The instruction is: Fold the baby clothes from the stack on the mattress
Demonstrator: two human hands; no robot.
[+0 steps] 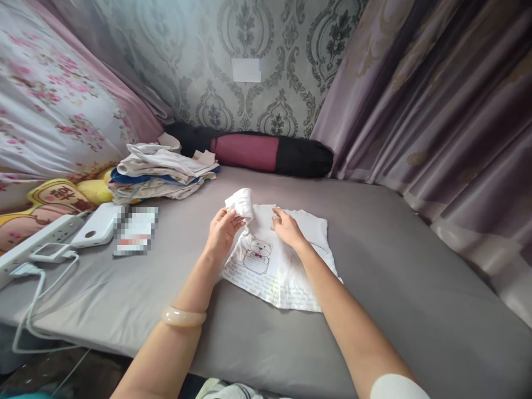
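Observation:
A small white baby shirt (286,260) with a printed bear and rows of lettering lies on the grey sheet in front of me. My left hand (224,227) pinches the shirt's left sleeve, which is lifted and bent over above the fabric. Over the shirt's upper middle, near its neckline, is my right hand (286,226). Its index finger and thumb are apart, with no cloth visibly held between them. A pale bangle circles my left wrist.
A stack of folded clothes (162,169) sits back left, beside a black and maroon rolled bag (245,152) along the wall. At left are a power strip (45,244) with cables, a white power bank (97,224), a blurred packet (136,230) and a yellow cushion (62,197). Curtains hang at right.

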